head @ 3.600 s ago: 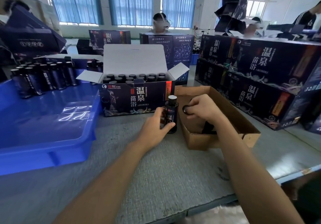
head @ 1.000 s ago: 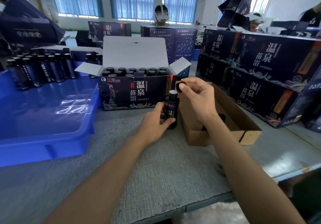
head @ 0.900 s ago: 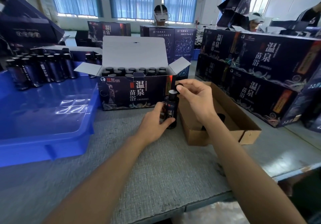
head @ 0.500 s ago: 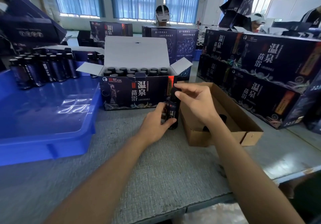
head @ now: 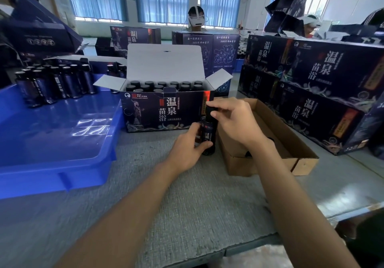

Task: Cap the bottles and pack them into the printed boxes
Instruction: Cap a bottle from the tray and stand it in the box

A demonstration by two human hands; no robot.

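A small dark bottle [head: 208, 135] stands upright on the grey table in front of the open printed box [head: 166, 110]. My left hand [head: 188, 147] grips the bottle's body. My right hand [head: 234, 120] reaches over from the right, with fingers closed on the black cap [head: 209, 109] sitting on the bottle's neck. The printed box holds several capped bottles [head: 164, 85], and its lid flap stands up behind them.
A brown cardboard tray [head: 288, 143] lies right of the bottle, with a few dark caps inside. A blue plastic tray [head: 62, 143] at the left holds several bottles [head: 56, 80] at its far end. Closed printed boxes [head: 315, 89] are stacked on the right. People sit behind.
My right hand has brought the cap from the cardboard tray down onto the bottle's neck. My left hand has stayed on the bottle.
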